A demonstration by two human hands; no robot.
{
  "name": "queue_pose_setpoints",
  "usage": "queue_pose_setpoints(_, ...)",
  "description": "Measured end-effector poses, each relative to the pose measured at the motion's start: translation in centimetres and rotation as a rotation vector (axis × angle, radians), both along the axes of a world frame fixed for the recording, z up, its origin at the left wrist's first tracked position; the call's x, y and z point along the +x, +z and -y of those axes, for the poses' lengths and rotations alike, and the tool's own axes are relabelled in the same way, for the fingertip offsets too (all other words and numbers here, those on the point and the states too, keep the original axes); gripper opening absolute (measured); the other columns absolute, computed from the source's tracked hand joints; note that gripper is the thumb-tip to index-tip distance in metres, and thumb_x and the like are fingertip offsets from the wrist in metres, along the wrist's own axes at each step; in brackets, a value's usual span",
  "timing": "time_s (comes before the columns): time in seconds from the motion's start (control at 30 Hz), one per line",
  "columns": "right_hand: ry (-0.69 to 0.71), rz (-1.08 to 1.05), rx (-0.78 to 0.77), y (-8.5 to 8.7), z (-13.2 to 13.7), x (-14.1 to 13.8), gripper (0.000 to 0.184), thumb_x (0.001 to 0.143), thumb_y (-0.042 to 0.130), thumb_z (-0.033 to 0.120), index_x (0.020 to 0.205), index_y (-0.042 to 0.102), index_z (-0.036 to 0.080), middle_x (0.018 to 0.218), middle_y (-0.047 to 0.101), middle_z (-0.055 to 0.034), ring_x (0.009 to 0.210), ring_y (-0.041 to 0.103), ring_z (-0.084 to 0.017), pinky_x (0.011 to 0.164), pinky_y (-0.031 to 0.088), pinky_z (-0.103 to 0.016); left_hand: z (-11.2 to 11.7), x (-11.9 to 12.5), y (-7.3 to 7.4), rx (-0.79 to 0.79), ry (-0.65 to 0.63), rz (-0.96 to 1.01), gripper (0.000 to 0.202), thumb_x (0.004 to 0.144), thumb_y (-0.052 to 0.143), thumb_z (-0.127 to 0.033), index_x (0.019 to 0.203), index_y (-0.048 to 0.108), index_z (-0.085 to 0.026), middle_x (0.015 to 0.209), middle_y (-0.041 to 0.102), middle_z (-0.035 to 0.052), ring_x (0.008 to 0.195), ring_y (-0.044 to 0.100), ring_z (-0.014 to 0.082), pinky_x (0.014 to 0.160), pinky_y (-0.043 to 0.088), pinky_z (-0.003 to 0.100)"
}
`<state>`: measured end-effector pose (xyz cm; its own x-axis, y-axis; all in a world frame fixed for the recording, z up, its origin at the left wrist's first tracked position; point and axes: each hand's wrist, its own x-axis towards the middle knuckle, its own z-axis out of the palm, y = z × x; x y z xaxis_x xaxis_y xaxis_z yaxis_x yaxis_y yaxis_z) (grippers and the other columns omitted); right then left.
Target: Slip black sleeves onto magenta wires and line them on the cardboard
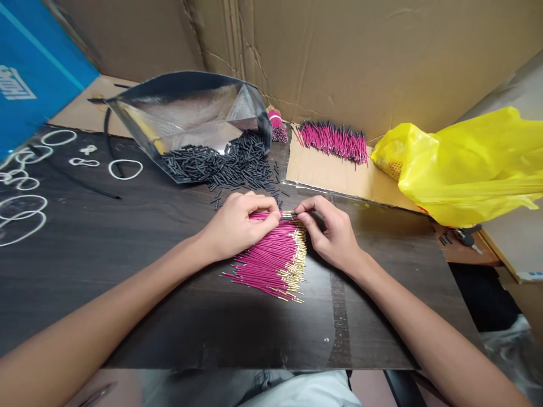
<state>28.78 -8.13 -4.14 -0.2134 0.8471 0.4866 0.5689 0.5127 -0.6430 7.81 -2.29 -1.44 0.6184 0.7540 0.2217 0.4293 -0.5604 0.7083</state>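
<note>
Just past the fanned magenta wires (267, 254), gripping several wires (259, 215) left-to-right in the left hand (241, 226); pinching dark sleeves (292, 215) at the wires' gold ends (287, 213) with the right hand (333, 232), directly opposite; short of the black bag (182, 85).

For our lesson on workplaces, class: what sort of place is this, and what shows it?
Probably a small hand-assembly workspace: a dark table bears a spread of magenta wires with gold-coloured ends, and an open bag with many short black tubes in and beside it.
</note>
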Motion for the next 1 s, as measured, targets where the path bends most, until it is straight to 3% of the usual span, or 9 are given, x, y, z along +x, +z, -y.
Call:
queue_pose_setpoints(0.17,-0.002,-0.022,-0.007,0.1,0.1,0.0,0.008,0.101,0.053,0.019,0.102,0.061,0.023,0.097,0.069,-0.0031,0.09,0.066,-0.018,0.083,0.054,-0.035,-0.1,-0.1,0.0,0.048,-0.007,-0.007,0.024,0.089,0.055,-0.026,0.067,0.063,-0.019,0.068,0.063,-0.0007,0.068,0.052,0.015,0.07,0.039,0.03)
queue_pose_setpoints(0.33,0.047,-0.175,-0.094,-0.1,0.1,0.0,0.009,0.098,0.063,0.028,0.105,0.061,0.024,0.099,0.069,-0.0018,0.088,0.069,-0.016,0.082,0.057,-0.034,-0.3,-0.5,0.3,0.059,-0.097,-0.05,0.026,0.092,0.055,-0.03,0.071,0.067,-0.02,0.057,0.051,-0.0017,0.064,0.049,0.0163,0.069,0.039,0.031)
queue_pose_setpoints(0.5,0.166,-0.433,-0.336,-0.4,-0.3,0.3,0.02,0.089,0.076,0.035,0.1,0.064,0.023,0.09,0.07,-0.0006,0.083,0.069,-0.016,0.078,0.058,-0.033,-0.6,-0.7,0.5,-0.005,-0.153,-0.052,0.027,0.093,0.056,-0.033,0.075,0.072,-0.02,0.058,0.053,-0.0007,0.064,0.048,0.0166,0.065,0.037,0.03)
queue_pose_setpoints(0.63,0.265,-0.578,-0.497,-0.5,-0.7,0.7,0.024,0.083,0.082,0.034,0.096,0.067,0.023,0.088,0.071,0.0005,0.079,0.067,-0.014,0.075,0.057,-0.03,-0.9,-0.8,0.7,-0.168,-0.202,-0.011,0.025,0.093,0.056,-0.033,0.077,0.071,-0.02,0.067,0.06,-0.0005,0.066,0.05,0.0152,0.063,0.036,0.029)
queue_pose_setpoints(0.77,0.276,-0.605,-0.577,-0.4,-0.7,0.7,0.022,0.083,0.083,0.036,0.09,0.068,0.021,0.084,0.071,0.0007,0.074,0.065,-0.013,0.072,0.055,-0.029,-1.0,-0.8,1.0,-0.287,-0.254,0.006,0.027,0.092,0.056,-0.035,0.073,0.066,-0.019,0.066,0.058,-0.0018,0.063,0.049,0.0135,0.061,0.036,0.027)
queue_pose_setpoints(1.0,0.308,-0.647,-0.613,-0.2,-0.7,0.8,0.013,0.092,0.073,0.032,0.093,0.07,0.02,0.084,0.075,-0.001,0.078,0.071,-0.014,0.078,0.055,-0.03,-1.0,-0.7,1.0,-0.276,-0.197,0.021,0.028,0.093,0.056,-0.035,0.074,0.067,-0.018,0.067,0.06,-0.0013,0.065,0.051,0.0136,0.063,0.038,0.026)
